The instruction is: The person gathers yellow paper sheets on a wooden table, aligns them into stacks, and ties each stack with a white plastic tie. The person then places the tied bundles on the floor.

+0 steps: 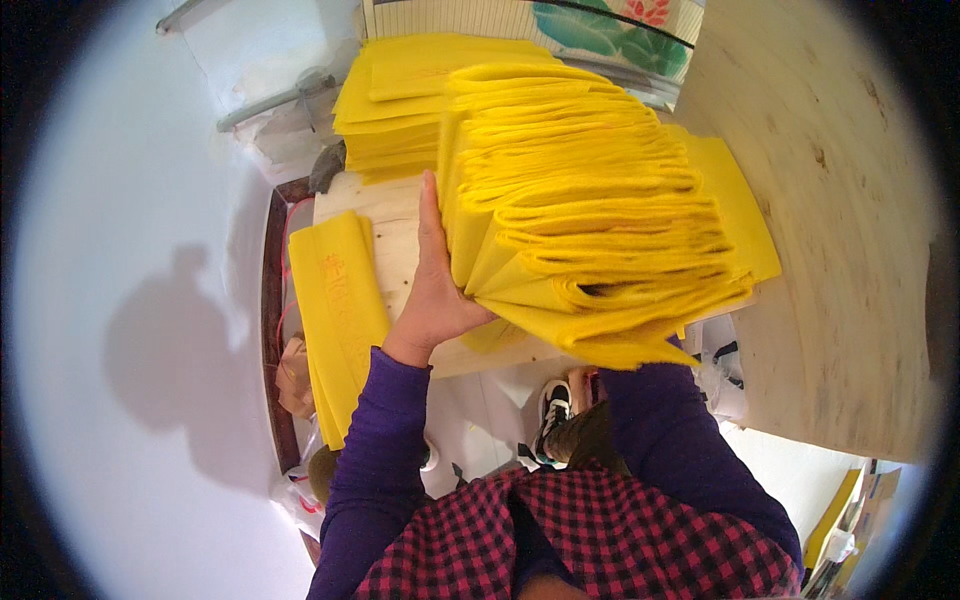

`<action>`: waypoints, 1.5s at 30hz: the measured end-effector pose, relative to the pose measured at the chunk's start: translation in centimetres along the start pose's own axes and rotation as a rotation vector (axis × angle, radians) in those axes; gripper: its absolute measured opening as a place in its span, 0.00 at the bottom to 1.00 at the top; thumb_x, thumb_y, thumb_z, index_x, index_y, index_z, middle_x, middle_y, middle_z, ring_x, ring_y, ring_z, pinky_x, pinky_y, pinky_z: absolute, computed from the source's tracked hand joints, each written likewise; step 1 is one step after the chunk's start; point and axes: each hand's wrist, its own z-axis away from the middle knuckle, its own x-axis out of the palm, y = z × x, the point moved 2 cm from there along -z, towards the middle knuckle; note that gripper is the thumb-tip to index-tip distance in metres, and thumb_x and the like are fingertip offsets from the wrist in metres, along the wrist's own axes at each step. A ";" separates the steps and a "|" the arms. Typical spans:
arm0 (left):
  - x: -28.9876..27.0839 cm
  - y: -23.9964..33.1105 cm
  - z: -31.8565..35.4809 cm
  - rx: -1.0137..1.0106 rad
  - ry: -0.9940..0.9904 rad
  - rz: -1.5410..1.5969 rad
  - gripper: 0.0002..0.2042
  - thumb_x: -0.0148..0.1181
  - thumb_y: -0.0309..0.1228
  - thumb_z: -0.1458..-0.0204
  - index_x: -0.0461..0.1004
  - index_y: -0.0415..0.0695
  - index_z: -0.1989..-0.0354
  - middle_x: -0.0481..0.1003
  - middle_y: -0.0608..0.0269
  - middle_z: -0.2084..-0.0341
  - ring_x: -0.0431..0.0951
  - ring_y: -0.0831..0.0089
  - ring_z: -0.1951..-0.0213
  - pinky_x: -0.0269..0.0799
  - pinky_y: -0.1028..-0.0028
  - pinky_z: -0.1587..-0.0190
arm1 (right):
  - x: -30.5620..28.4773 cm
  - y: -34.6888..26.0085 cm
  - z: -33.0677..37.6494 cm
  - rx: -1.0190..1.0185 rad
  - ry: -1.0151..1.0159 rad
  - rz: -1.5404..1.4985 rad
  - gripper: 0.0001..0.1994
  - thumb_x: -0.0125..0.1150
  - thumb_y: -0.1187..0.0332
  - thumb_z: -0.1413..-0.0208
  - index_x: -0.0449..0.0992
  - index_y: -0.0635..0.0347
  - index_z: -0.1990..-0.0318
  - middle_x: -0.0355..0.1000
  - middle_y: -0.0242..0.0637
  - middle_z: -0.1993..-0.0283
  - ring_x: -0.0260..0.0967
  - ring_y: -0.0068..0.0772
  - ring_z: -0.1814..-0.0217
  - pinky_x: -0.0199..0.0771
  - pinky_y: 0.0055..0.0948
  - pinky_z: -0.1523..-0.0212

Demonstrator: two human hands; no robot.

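Head view: squaring a thick stack of folded yellow fabric bags point(600, 210) on the wooden bench point(400, 240).
Left hand point(435, 290) presses flat against the stack's side, fingers straight; right hand hidden beneath it, state unknown. Judged next: even support before lifting, as layers may fan.

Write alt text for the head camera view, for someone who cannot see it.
Seen from above, a person's left hand presses flat against the side of a thick stack of folded yellow cloth bags on a pale wooden table; the right hand is hidden under the stack. More yellow bags lie behind and at the table's left edge.
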 end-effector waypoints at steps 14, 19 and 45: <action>-1.2 -0.5 -1.5 0.078 0.101 0.192 0.63 0.77 0.35 0.74 0.30 0.43 0.34 0.52 0.53 0.39 0.58 0.65 0.39 0.55 0.67 0.39 | -0.1 0.7 -0.8 0.040 -0.027 -0.060 0.19 0.45 0.59 0.40 0.68 0.64 0.49 0.68 0.42 0.49 0.66 0.37 0.50 0.66 0.32 0.50; -1.1 -0.6 -1.8 -0.014 0.077 0.267 0.59 0.78 0.35 0.74 0.38 0.41 0.35 0.56 0.55 0.41 0.61 0.66 0.42 0.59 0.68 0.41 | 0.0 1.0 -1.1 0.059 -0.058 -0.124 0.19 0.46 0.59 0.40 0.69 0.64 0.49 0.69 0.41 0.50 0.67 0.36 0.51 0.67 0.32 0.51; -1.5 -1.4 -2.1 -0.020 0.126 0.185 0.25 0.71 0.23 0.67 0.69 0.36 0.57 0.73 0.62 0.62 0.73 0.71 0.59 0.68 0.73 0.55 | -7.0 4.3 12.1 -0.229 -0.525 1.765 0.13 0.54 0.59 0.51 0.78 0.58 0.65 0.74 0.39 0.62 0.67 0.44 0.52 0.50 0.47 0.38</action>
